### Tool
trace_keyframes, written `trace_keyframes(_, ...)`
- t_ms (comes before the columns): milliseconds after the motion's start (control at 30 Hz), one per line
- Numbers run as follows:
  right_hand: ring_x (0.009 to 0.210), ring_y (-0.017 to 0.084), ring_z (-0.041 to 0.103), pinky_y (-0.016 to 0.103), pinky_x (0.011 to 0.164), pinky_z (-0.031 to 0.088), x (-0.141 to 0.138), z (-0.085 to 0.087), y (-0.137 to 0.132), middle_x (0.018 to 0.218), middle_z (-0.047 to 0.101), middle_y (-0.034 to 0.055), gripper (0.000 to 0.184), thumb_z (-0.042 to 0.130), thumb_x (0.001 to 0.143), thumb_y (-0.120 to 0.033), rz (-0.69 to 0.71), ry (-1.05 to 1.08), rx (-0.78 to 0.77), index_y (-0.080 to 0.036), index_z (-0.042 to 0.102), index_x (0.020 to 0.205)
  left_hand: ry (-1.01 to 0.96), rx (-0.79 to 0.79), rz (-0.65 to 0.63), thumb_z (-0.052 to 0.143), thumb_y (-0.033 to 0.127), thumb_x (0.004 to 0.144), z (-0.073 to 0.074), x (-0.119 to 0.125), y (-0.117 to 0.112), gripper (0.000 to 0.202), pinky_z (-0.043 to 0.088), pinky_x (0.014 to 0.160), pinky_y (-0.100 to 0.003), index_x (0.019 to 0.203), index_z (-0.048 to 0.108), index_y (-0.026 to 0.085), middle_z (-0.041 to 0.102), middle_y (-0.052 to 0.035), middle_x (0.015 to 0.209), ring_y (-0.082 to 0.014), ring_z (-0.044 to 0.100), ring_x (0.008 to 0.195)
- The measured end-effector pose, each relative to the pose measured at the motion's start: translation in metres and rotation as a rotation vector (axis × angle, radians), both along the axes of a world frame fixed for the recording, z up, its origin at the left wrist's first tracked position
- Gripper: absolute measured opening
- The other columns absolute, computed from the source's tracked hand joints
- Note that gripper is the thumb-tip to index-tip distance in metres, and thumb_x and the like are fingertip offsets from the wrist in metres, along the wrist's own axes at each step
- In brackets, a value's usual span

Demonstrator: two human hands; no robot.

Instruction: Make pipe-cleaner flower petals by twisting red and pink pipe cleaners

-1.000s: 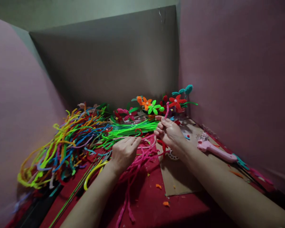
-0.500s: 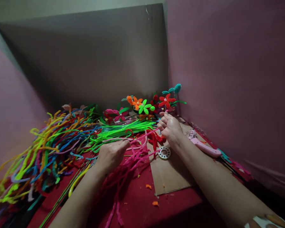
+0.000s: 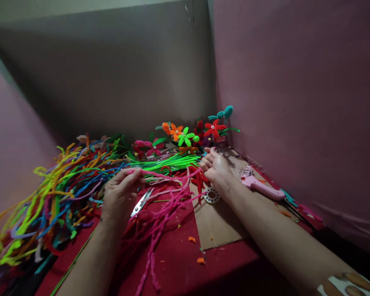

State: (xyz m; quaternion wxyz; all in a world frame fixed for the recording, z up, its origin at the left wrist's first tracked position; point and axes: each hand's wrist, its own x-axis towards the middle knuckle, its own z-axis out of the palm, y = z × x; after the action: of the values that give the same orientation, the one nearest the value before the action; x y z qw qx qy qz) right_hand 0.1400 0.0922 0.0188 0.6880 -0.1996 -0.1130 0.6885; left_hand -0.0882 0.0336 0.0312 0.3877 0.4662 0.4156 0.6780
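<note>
across the red-covered table point(image 3: 175, 269), a heap of many-coloured fuzzy stems point(image 3: 64, 189) spreads on the left, while a sheet of cardboard point(image 3: 223, 228) lies on the right. between them, loose pink stems point(image 3: 160, 218) trail toward the near edge. the left hand point(image 3: 120, 193) has a narrow grip, thumb and fingers pinching one pink stem point(image 3: 163, 176); the right hand point(image 3: 216, 167) has its fingers curled closed around that stem's other end, so it runs between both hands. beyond stand fuzzy flowers point(image 3: 186, 137). smaller still: a pink glue gun point(image 3: 263, 189), scissors point(image 3: 138, 206) beside the left wrist, and a white holed ring point(image 3: 212, 196) on the cardboard.
</note>
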Motion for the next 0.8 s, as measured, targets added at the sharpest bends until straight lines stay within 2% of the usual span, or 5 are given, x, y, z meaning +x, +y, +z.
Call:
trace_keyframes(133,0.031,0.005,0.017,0.017,0.032,0.017,-0.012,-0.007,-0.006,0.039,0.024,-0.0106,0.030,0.035,0.093,-0.034,0.069,0.009,-0.006,-0.017,0.042,0.068,-0.169,0.044,-0.033,0.057,0.020,0.072,-0.001,0.005,0.003,0.007,0.049,0.070,-0.029,0.065,0.055,0.022,0.062,0.0033,0.070,-0.0127,0.060,0.073)
trace_keyframes(233,0.031,0.005,0.019,0.017,0.033,0.018,-0.022,-0.012,-0.011,0.039,0.025,-0.0103,0.028,0.036,0.093,-0.030,0.092,0.001,-0.034,-0.018,0.042,0.069,-0.154,0.071,-0.110,0.052,0.030,0.080,0.001,0.009,-0.001,0.017,0.048,0.068,-0.031,0.065,0.052,0.022,0.055,0.0028,0.061,-0.0120,0.056,0.064)
trace_keyframes(333,0.030,0.005,0.019,0.017,0.032,0.017,-0.025,-0.014,-0.013,0.038,0.025,-0.0100,0.028,0.034,0.093,-0.025,0.124,0.004,-0.050,-0.017,0.041,0.067,-0.166,0.107,-0.243,0.052,0.032,0.082,0.007,0.020,-0.015,0.018,0.041,0.052,-0.023,0.068,0.051,0.022,0.030,0.0066,0.049,-0.0064,0.030,0.042)
trace_keyframes(433,0.030,0.004,0.021,0.016,0.032,0.018,-0.018,-0.012,-0.010,0.038,0.026,-0.0097,0.028,0.030,0.093,-0.019,0.130,0.022,-0.050,-0.017,0.039,0.067,-0.174,0.102,-0.322,0.050,0.028,0.083,0.012,0.034,-0.032,0.015,0.028,0.042,-0.022,0.069,0.052,0.021,0.015,0.0074,0.048,-0.0070,0.013,0.040)
trace_keyframes(800,0.028,0.005,0.012,0.017,0.030,0.012,0.001,-0.002,-0.005,0.034,0.017,-0.0121,0.026,0.034,0.092,-0.021,0.164,0.012,-0.001,-0.016,0.045,0.069,0.004,-0.001,-0.546,0.058,0.031,0.076,0.000,0.061,-0.070,0.012,0.027,0.046,-0.025,0.067,0.059,0.022,0.016,0.0082,0.042,-0.0063,0.017,0.039)
